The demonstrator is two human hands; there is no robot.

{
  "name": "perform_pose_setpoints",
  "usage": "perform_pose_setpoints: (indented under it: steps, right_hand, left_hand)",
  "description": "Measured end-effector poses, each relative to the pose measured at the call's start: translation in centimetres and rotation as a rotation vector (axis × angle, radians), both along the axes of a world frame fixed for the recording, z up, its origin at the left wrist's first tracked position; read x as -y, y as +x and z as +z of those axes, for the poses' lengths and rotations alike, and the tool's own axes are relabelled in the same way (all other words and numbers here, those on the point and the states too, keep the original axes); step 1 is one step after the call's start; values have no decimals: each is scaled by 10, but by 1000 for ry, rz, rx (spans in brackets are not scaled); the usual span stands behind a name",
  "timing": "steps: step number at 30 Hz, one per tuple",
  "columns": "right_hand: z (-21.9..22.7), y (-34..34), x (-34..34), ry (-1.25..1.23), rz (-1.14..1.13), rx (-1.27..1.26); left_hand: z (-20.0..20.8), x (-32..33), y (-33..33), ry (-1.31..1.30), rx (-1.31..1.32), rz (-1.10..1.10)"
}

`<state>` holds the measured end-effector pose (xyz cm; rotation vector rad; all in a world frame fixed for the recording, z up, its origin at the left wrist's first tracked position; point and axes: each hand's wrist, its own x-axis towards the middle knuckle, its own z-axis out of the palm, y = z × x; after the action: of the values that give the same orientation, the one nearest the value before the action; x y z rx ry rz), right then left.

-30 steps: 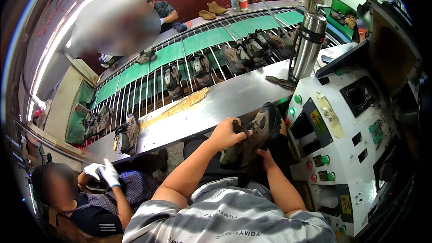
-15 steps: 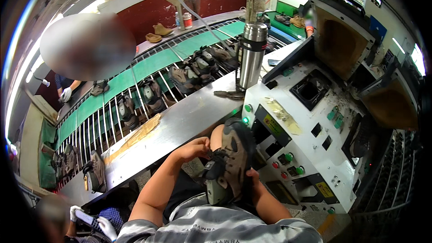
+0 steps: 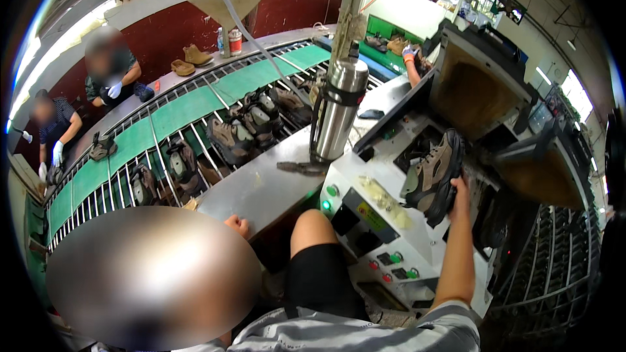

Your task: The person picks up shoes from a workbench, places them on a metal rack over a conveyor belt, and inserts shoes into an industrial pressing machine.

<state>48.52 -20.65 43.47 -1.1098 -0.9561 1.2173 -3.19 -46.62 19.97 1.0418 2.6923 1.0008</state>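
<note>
My right hand [image 3: 460,199] grips a brown-and-black lace-up shoe [image 3: 432,173] by its dark sole. The shoe is held tilted above the top of the white machine [image 3: 352,176], close to an opening there. Beside the near edge of the metal table [image 3: 251,189], my left hand [image 3: 237,224] shows only in part, its fingers curled and no object seen in them. A blurred patch covers the rest of that hand's arm.
A steel thermos [image 3: 340,114] stands at the table's right end. Several shoes line the roller conveyor [image 3: 171,114] with its green belt. Raised padded lids [image 3: 473,81] border the machine top. Two people work beyond the conveyor; another person's gloved hand [image 3: 409,52] shows far right.
The shoe has gone from my lap up and right over the machine, in my right hand. My left hand has let go of it and moved left. The view has shifted.
</note>
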Motion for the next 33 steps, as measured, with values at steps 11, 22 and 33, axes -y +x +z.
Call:
perform_pose_setpoints:
  steps: [11,22,33]
  right_hand:
    - [6,-10,-217,-313,-372,1217]
    - [4,-47,-138,-392,-249,1425]
    - [-24,127,34,323,-213,1516]
  left_hand:
    - [-3,-5,-1,418,-261,-127]
    - [-9,-2,6,392,-190,-103]
    - [2,-89,127,387,1019,-250]
